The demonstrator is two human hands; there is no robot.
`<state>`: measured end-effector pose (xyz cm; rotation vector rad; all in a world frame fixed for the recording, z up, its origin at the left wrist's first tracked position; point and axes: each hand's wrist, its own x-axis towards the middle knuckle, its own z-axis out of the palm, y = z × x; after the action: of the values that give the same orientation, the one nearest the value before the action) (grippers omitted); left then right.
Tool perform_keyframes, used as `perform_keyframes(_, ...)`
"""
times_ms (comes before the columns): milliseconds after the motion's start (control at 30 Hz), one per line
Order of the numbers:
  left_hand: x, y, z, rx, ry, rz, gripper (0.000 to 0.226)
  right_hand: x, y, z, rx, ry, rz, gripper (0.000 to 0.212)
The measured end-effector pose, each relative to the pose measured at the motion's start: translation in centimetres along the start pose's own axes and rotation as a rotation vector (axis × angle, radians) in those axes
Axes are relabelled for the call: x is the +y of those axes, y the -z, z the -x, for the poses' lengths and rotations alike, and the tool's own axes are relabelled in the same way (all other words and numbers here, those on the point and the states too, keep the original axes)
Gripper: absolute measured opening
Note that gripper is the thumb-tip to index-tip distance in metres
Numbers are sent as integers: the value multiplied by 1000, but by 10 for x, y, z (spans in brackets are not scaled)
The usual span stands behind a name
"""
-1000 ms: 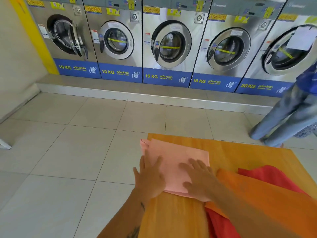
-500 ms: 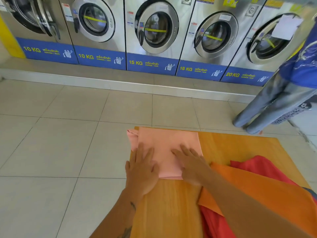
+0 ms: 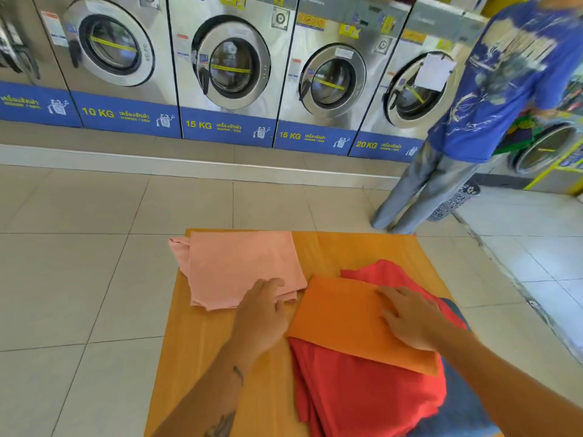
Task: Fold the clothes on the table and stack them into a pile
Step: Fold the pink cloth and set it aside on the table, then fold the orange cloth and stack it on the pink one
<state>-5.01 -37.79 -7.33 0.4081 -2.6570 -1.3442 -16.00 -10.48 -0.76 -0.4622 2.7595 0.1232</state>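
From the head camera I see a wooden table [image 3: 220,357] carrying a folded pink garment [image 3: 239,266] at its far left corner. Beside it an orange garment [image 3: 344,313] lies atop a red one [image 3: 366,392]. My left hand [image 3: 262,313] rests flat, fingers spread, touching the pink edge. My right hand [image 3: 407,320] lies flat on the orange, gripping nothing.

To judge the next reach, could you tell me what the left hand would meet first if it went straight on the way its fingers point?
The left hand already has fingertips at the folded pink cloth, probably touching it.
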Motion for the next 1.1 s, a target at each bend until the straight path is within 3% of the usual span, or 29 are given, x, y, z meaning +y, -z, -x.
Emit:
perform_keyframes(133, 20, -38, 10, -193, 110, 74, 50, 22, -4, 15, -7, -93, -122, 67)
perform_keyframes(300, 38, -53, 22, -168, 207, 156, 50, 32, -6, 15, -3, -101, -389, 89)
perform_keyframes(367, 48, -50, 27, -129, 279, 193, 47, 38, -3, 10, 21, -94, -506, 84)
perform_keyframes(500, 66, -45, 34, -21, 368, 188, 46, 45, 8, 1, 161, 27, -629, 50)
perform_keyframes(633, 74, -47, 43, 52, 413, 126, 42, 43, 11, -7, 155, 145, -727, 55)
perform_keyframes(767, 74, -51, 47, 83, 459, 72, 32, 41, 6, -15, -27, 26, -811, 76)
perform_keyframes(900, 68, -56, 35, 24, 473, 18, 17, 42, -5, -20, 16, -32, -797, 75)
perform_keyframes(1033, 58, -59, 15, -68, 550, -31, 38, 46, -11, -18, -91, -175, -741, 85)
perform_keyframes(1100, 56, -59, 7, -34, 612, 24, 32, 49, -12, -15, -91, -203, -820, 88)
